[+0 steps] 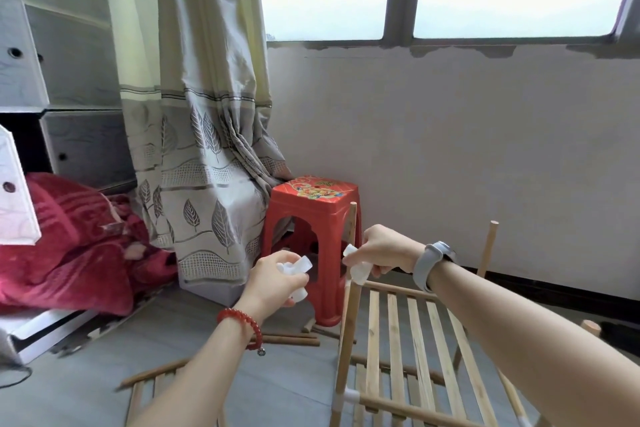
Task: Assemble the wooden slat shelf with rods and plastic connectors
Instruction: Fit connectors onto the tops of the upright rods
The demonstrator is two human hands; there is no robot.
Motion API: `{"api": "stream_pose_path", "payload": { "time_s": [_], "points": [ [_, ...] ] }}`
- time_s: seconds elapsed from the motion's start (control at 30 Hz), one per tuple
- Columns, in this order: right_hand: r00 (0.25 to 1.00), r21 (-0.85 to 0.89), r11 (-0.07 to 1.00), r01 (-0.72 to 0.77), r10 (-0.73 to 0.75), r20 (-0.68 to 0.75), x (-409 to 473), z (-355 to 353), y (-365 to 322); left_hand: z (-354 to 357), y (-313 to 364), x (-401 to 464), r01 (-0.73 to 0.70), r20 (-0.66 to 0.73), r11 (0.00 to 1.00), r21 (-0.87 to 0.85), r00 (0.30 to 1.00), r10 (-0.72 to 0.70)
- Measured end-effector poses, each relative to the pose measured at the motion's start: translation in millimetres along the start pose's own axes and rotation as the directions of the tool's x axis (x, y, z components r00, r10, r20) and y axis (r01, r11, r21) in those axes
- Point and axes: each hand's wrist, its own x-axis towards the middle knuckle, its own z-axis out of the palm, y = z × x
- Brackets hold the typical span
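White plastic connectors (294,272) are being held bunched in the left hand (277,276), whose fingers are curled round them; one connector arm is sticking out to the right of the knuckles and another below the palm. Just to the right of that hand, and apart from it, another white connector (358,270) is being pinched by the right hand (384,250), with the fingers closed over its top. This connector is being held at the upper end of a wooden rod (348,333), directly beneath the right hand; whether it is fully seated on the rod cannot be told. A second, thinner rod (352,218) is rising just behind the right hand's knuckles.

Below and to the right of the right hand, the wooden slat shelf (415,336) is being kept level between the rods, its slats running away from the wrist. A fitted connector (349,395) is sitting lower on the same front rod, well below both hands. Another upright rod (487,250) is standing beyond the right wrist, which is carrying a grey watch (434,262). A red bead bracelet (242,322) is being worn on the left wrist.

Loose rods (294,340) are lying on the floor (104,374) below the left hand, and a second slat panel (156,388) is lying nearer the left forearm. A red plastic stool (311,218) is standing behind and between the two hands.
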Motion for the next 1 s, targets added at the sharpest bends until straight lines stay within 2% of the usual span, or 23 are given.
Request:
{"api": "stream_pose_path", "payload": {
  "time_s": [0.27,0.37,0.47,0.53,0.63,0.83,0.9,1.0],
  "points": [
    [0.997,-0.039,0.999,-0.010,0.007,-0.071,2.3,12.3,-2.7,-8.2,-2.1,1.7,-0.011,-0.008,1.000,-0.021,1.000,0.011],
    [0.991,0.060,0.994,-0.087,0.093,-0.100,-0.3,15.8,-4.7,-10.3,-1.8,0.5,-0.029,-0.004,0.999,-0.036,1.000,0.029],
    [0.979,0.245,0.959,-0.141,0.172,-0.110,-3.3,20.4,-6.4,-11.5,-4.0,-0.9,-0.045,0.010,0.995,-0.088,0.999,0.046],
    [0.969,0.410,0.899,-0.151,0.216,-0.118,-8.2,21.5,-8.7,-11.1,-5.5,-2.8,-0.050,0.022,0.992,-0.119,0.998,0.053],
    [0.962,0.677,0.720,-0.152,0.264,-0.064,-18.8,20.4,-9.4,-6.5,-8.2,-5.4,-0.046,0.046,0.988,-0.148,0.998,0.054],
    [0.973,0.811,0.545,-0.213,0.190,0.128,-35.3,9.1,4.8,17.4,-1.2,-7.2,-0.061,0.104,0.979,-0.194,0.991,0.082],
    [0.978,0.797,0.572,-0.192,0.175,0.110,-38.8,3.9,7.7,25.7,1.9,-7.6,-0.069,0.103,0.976,-0.205,0.990,0.091],
    [0.986,0.632,0.768,-0.107,0.162,-0.031,-42.7,2.5,11.9,35.7,4.8,-6.1,-0.064,0.089,0.974,-0.216,0.992,0.085]
  ]
}}
